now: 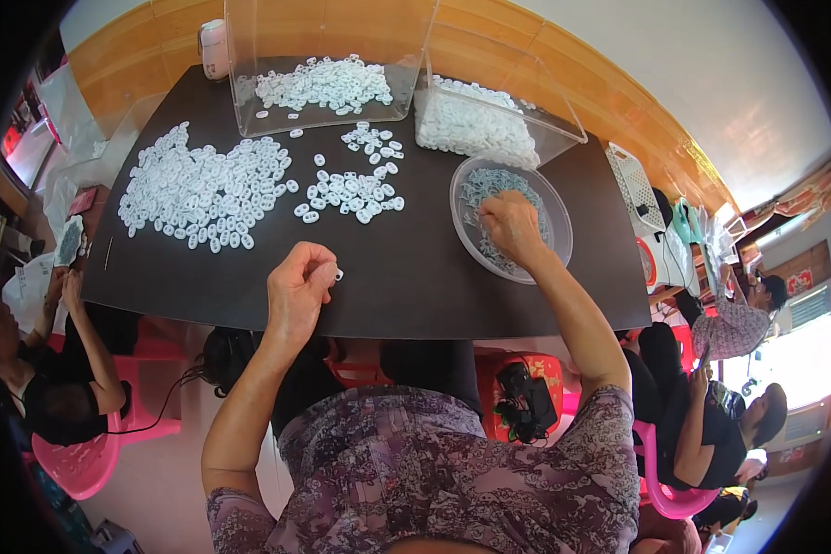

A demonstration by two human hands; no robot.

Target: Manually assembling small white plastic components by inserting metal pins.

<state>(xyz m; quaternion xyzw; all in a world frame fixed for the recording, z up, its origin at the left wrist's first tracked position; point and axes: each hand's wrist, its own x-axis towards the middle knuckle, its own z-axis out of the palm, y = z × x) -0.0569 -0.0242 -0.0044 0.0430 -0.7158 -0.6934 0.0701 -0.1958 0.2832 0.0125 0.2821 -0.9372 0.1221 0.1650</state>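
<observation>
My left hand (297,288) is closed in a pinch above the dark table's front part. A small white oval plastic piece (339,275) sticks out between its thumb and fingertips. Over at the right, my right hand (512,226) reaches into a round transparent bowl (563,242) of small grey, metallic-looking parts (483,187). Its fingers are curled together at the parts; what they grip, if anything, is hidden. A large spread of white oval pieces (203,189) lies to the left. A smaller heap of such pieces (353,192) lies beyond my left hand.
On the table's far side, one transparent box (323,126) lies with white pieces in it; another transparent box (563,129) beside it holds more. A pink-white cup (214,51) stands at the back left. People sit left and right; a red stool (549,369) is below the table edge (434,334).
</observation>
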